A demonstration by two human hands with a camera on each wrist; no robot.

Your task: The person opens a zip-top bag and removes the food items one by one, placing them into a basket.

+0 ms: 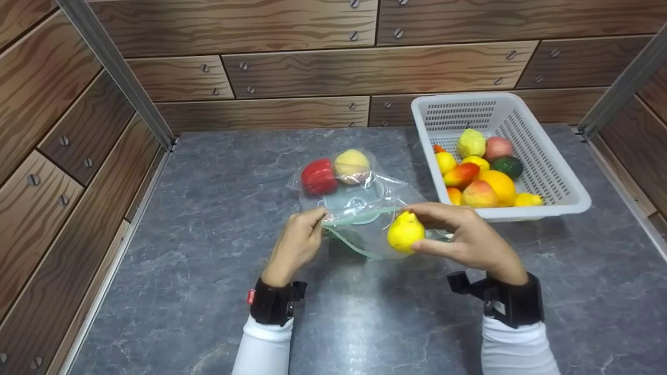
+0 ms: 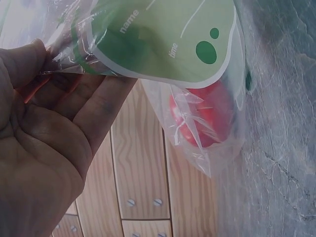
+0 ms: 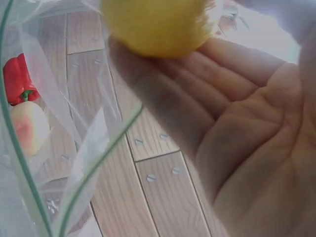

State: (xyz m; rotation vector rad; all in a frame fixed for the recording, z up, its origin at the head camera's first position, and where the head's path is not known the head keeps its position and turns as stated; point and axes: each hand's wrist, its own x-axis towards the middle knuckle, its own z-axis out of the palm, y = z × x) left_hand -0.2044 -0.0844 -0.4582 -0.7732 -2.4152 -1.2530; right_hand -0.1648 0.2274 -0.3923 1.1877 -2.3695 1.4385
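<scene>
My left hand (image 1: 297, 240) pinches the rim of a clear zip bag (image 1: 398, 188) between thumb and fingers. In the left wrist view, the bag's green printed label (image 2: 163, 42) shows above the fingers. My right hand (image 1: 477, 242) holds a yellow pear (image 1: 404, 235) between thumb and fingers at the bag's open mouth, stem end up. Inside the bag, a red bell pepper (image 1: 319, 177) and a pale yellow peach (image 1: 352, 165) lie side by side at the far end. The right wrist view shows the pear (image 3: 158, 24) against the fingers, beside the bag's green-edged opening.
A white plastic basket (image 1: 555, 156) stands at the back right, with several fruits inside, among them an orange (image 1: 497, 187), a mango (image 1: 461, 174) and a dark green avocado (image 1: 507, 167). Wood-patterned walls (image 1: 312, 78) border the grey marbled table (image 1: 208, 312) at the back and sides.
</scene>
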